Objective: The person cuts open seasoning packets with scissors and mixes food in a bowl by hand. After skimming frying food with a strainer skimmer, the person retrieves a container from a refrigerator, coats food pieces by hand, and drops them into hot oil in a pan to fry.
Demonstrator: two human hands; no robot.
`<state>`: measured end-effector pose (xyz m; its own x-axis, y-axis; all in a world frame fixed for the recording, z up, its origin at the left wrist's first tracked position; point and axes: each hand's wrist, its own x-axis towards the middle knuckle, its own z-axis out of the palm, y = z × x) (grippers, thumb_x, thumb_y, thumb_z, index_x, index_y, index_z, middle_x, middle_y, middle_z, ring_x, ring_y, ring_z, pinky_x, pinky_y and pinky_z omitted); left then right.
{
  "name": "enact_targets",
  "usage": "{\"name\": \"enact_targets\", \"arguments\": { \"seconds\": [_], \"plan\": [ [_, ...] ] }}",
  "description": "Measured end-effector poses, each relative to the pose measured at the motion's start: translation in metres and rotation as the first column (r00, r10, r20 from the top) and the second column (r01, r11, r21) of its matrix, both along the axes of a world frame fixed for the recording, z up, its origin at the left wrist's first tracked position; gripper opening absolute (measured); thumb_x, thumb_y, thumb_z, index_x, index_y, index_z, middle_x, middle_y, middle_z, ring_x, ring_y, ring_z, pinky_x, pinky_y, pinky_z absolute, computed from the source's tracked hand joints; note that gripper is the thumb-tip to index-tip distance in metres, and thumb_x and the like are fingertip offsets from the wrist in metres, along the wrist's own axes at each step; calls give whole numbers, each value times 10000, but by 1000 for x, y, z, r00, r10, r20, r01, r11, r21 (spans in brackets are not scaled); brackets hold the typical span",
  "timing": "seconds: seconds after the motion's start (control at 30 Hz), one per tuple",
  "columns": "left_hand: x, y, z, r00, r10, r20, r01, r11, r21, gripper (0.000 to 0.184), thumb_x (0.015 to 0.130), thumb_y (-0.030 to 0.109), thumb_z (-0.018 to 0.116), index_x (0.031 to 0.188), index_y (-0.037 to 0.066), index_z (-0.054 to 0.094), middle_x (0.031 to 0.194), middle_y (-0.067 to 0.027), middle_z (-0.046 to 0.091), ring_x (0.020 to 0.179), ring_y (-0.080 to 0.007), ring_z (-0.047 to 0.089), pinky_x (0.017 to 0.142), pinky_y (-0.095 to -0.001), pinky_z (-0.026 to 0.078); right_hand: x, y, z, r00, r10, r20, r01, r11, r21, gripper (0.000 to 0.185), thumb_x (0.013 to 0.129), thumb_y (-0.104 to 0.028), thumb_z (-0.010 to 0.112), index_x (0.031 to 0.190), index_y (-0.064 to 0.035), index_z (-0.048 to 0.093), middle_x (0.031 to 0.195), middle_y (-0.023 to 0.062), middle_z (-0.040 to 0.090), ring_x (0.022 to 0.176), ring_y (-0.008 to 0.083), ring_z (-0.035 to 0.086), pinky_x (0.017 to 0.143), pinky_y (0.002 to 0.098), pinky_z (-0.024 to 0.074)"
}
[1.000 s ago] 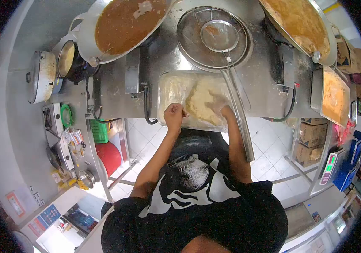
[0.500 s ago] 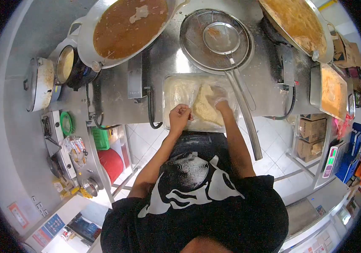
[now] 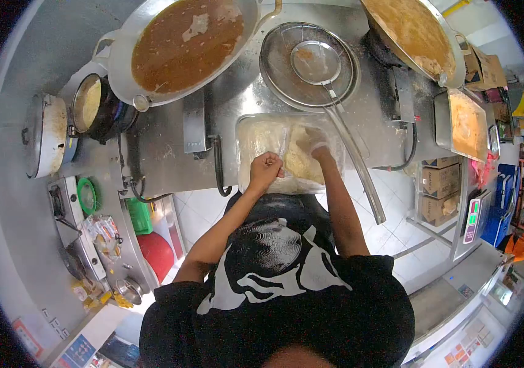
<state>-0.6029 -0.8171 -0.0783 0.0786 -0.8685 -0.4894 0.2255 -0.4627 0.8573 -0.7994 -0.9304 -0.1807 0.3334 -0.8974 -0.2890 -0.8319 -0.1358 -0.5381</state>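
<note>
A clear plastic tub (image 3: 242,138) sits at the counter's front edge, with pale yellow breading-like crumbs (image 3: 302,164) on its right side. Whitish, flour-like material (image 3: 265,136) fills the left side, under what looks like plastic film. My left hand (image 3: 266,170) is closed at the middle of the tub, its fingers curled by the edge between the two sides; what they pinch is hidden. Over the crumbs is my right hand (image 3: 317,142), in a clear plastic glove. Its fingers are blurred and partly lost against the crumbs.
Behind the tub lie round mesh strainers (image 3: 308,61), one with a long metal handle (image 3: 360,168) reaching past the counter's edge on the right. Large pans of brown liquid (image 3: 188,43) and orange-brown liquid (image 3: 412,37) flank them. A metal tray (image 3: 465,126) stands far right.
The camera view has shifted slightly. My left hand stays curled near the tub's middle, while my right hand remains over the crumbs with little visible movement.
</note>
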Motion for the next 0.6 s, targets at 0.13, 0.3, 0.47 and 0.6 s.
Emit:
{"name": "enact_targets", "arguments": {
  "seconds": [0.13, 0.3, 0.47, 0.6],
  "plan": [
    [4, -3, -3, 1000, -14, -11, 14, 1000, 10, 62, 830, 21, 599, 857, -33, 584, 687, -66, 590, 548, -151, 617, 514, -267, 543, 2, -16, -20, 1000, 2, -5, -1, 989, 146, 644, 762, -489, 705, 1235, -74, 569, 1300, 108, 538, 1178, 247, 506, 1002, 344, 402],
    [5, -7, 1, 999, -45, -20, 44, 999, -19, 86, 834, 32, 602, 864, -44, 574, 682, -70, 580, 545, -163, 620, 510, -277, 548, 14, -25, 45, 962, 253, -104, -244, 965, 91, 631, 741, -438, 709, 1256, -107, 559, 1261, 195, 528, 1132, 329, 531, 946, 389, 431],
    [10, -7, -4, 998, -45, -48, 45, 999, 8, 74, 838, 32, 608, 857, -31, 573, 683, -75, 582, 543, -166, 620, 505, -291, 555, 13, 43, 66, 997, 61, -53, -69, 986, -152, 435, 745, -308, 686, 1160, -192, 626, 1200, 216, 541, 1061, 370, 540, 922, 434, 433],
    [13, -10, -1, 995, -85, 52, 88, 994, -61, 73, 836, 24, 614, 838, -35, 570, 685, -89, 590, 553, -171, 629, 501, -296, 554, 0, 55, 77, 988, 147, -43, -153, 943, -296, 456, 709, -280, 719, 1149, -194, 635, 1215, 167, 551, 1112, 345, 521, 955, 428, 413]
  ]
}}
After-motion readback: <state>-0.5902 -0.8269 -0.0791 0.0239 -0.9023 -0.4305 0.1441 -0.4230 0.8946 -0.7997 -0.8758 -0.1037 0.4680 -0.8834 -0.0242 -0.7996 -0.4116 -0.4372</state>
